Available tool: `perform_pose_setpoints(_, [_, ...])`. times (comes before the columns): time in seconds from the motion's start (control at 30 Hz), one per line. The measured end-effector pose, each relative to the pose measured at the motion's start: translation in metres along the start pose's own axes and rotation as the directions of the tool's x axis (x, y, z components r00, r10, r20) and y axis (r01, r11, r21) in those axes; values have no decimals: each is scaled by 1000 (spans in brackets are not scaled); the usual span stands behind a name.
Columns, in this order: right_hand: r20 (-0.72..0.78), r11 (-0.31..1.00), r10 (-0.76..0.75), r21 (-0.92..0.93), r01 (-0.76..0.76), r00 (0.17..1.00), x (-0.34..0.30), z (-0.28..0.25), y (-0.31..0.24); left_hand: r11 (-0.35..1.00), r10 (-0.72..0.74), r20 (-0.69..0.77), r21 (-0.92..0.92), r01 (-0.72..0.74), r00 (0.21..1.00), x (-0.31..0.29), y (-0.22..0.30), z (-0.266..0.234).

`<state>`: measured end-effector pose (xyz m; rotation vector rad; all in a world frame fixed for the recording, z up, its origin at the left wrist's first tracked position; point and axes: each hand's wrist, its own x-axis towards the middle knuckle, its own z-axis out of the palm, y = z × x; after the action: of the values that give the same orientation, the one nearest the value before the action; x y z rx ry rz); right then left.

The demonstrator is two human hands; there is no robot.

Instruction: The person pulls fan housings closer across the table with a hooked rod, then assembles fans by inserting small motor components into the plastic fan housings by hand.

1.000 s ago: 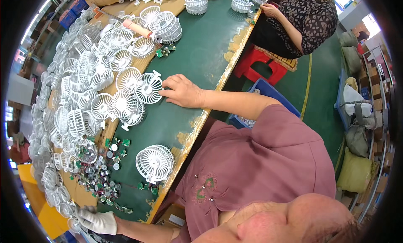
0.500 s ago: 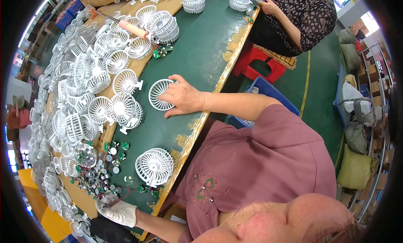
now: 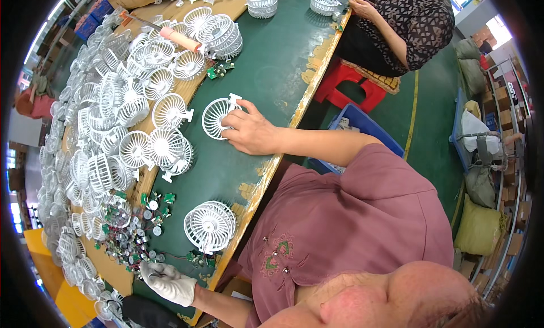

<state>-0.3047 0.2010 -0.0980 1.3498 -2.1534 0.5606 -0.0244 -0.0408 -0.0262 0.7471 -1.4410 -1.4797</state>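
My right hand (image 3: 249, 129), bare, has its fingers curled over the near rim of a white round fan guard (image 3: 214, 119) on the green tabletop. A short T-shaped stub points up from the guard's far edge. At the lower left my left hand (image 3: 170, 284), in a white glove, is beside a heap of small motors with green circuit boards and wires (image 3: 133, 237). Its fingers are drawn together; whatever is between them is too small to make out. Between my hands stands a stack of white fan guards (image 3: 209, 226), with small boards and wires at its lower edge.
Many loose white fan guards (image 3: 102, 112) are piled on cardboard at the left. An orange-handled tool (image 3: 180, 39) lies on them. A co-worker (image 3: 391, 27) sits at the table's far right, on a red stool (image 3: 368, 92). A blue bin (image 3: 368, 127) stands beneath the table edge.
The fan guard under my right hand has turned, and its stub now shows at the top. My gloved left hand has shifted slightly right. The co-worker's hands have moved slightly.
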Motion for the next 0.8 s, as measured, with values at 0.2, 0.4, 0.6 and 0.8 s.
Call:
perform_pose_setpoints(0.2, [114,991,105,68,-113,988,0,-18,-9,991,50,-7,123,-49,999,-6,-1,9])
perform_pose_setpoints(0.4, [140,981,168,74,-180,976,-8,-20,-12,969,65,47,234,-75,997,-10,-4,18])
perform_pose_setpoints(0.6, [161,981,183,41,-192,970,-17,-20,-16,969,54,46,239,-63,997,-10,-4,21])
perform_pose_setpoints(0.8, [185,957,234,131,-260,955,-19,-23,-16,965,19,18,261,-23,1000,-18,7,25])
